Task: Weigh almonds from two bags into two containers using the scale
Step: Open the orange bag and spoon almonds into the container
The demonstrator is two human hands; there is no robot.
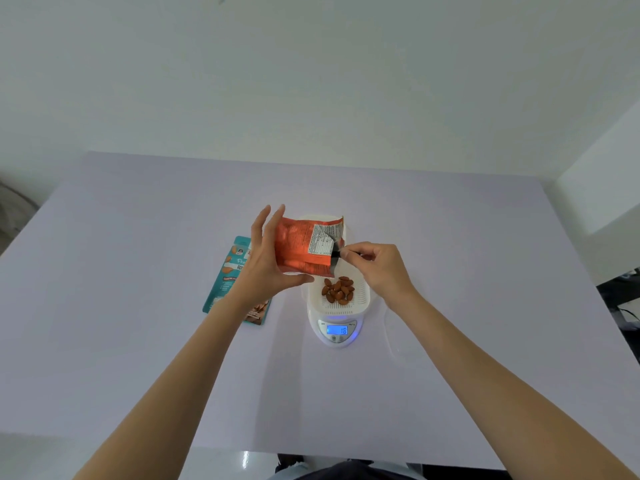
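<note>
Almonds [338, 290], brown and whole, lie heaped just below my fingers. My right hand [377, 268] pinches the torn mouth of the crinkled orange foil bag [298, 247]; my left hand [266, 261] holds its side, thumb underneath. The nuts sit in the white slotted plastic container [362, 299] on the lit white digital scale [337, 336]. I judge the first portion underway. The teal printed bag [225, 278] lies unpoured on the lilac table [138, 341].

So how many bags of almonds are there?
2. The crinkly orange foil bag is held above the white scale; the flat teal bag lies on the lilac table to its left, partly behind the left hand.
</note>
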